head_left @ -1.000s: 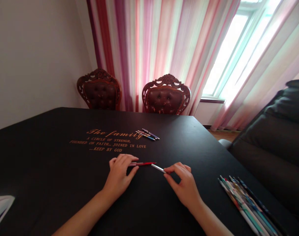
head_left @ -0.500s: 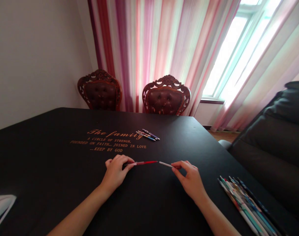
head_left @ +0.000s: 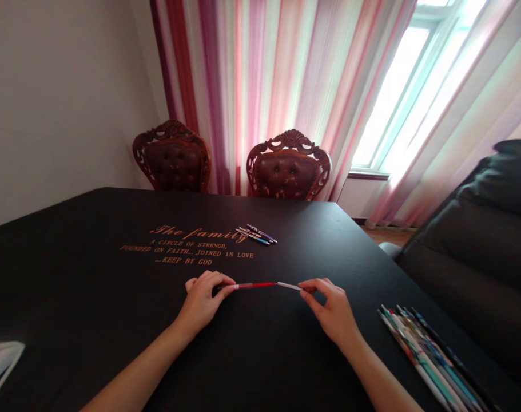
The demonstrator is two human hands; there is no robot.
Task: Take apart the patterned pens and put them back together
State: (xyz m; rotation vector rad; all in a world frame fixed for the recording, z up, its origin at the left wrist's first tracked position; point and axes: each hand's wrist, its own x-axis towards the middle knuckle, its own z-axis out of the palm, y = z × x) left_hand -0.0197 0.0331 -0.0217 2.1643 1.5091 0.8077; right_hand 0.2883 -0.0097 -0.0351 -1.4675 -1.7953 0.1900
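My left hand [head_left: 206,294] pinches the left end of a slim red pen refill [head_left: 255,285] between thumb and fingertips. The refill lies nearly level, pointing right, darker toward my fingers and bright red near its tip. My right hand [head_left: 329,303] pinches a thin pale pen barrel [head_left: 288,285] by its right end. The refill's tip meets the barrel's left end; whether it is inside cannot be made out. My fingers cover the outer ends of both pieces.
Several pens [head_left: 257,235] lie beyond my hands on the black table [head_left: 92,274]. More pens [head_left: 436,360] lie side by side at the right front. A white-edged object [head_left: 3,363] stands at the left edge. Two carved chairs [head_left: 289,166] and a black leather seat [head_left: 470,246] border the table.
The small gap between the red refill's tip and the pale barrel has closed. The refill's tip end sits slightly lower, level with the barrel. Both hands keep their grip.
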